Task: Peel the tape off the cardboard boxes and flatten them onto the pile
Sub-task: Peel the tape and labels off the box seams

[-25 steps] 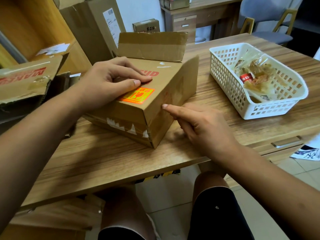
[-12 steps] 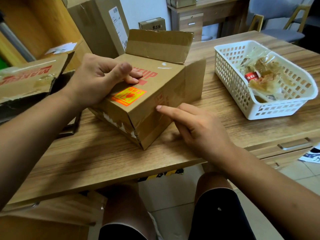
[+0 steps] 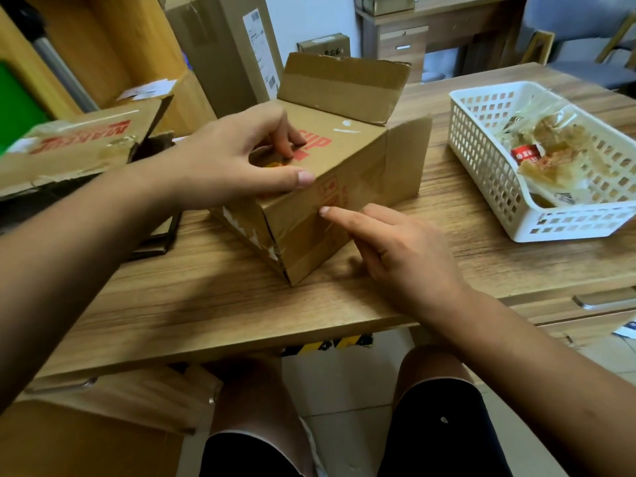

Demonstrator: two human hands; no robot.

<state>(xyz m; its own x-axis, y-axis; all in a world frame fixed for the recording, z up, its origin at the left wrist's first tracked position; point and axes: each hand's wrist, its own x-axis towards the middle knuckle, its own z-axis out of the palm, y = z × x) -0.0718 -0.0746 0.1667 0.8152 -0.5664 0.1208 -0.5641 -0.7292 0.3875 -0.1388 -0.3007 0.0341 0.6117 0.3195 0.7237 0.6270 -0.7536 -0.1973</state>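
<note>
Two hands are on one cardboard box (image 3: 347, 166), which sits on the wooden table (image 3: 206, 304) right between them. The left hand (image 3: 234, 160) lies on top of the box. Its fingers are bent down and press on the top by some red letters, and its thumb reaches out along the near top edge, so it holds the box. The right hand (image 3: 402, 256) is low by the side of the box that faces the person. Its pointer finger (image 3: 330, 212) is straight, and the tip touches the shiny tape (image 3: 361, 191) on that side. Its other fingers are tucked under and hold nothing. Past the left hand, one flap (image 3: 340, 87) of the box stands up, and another flap sticks out past the right hand's finger. Bits of torn white paper cling to the near bottom edge, under the left hand. Far to the right of the right hand sits a white basket (image 3: 481, 166) with snack bags (image 3: 550, 149) in it. To the left of the left arm lies more cardboard (image 3: 75, 149) with red letters on it.
</note>
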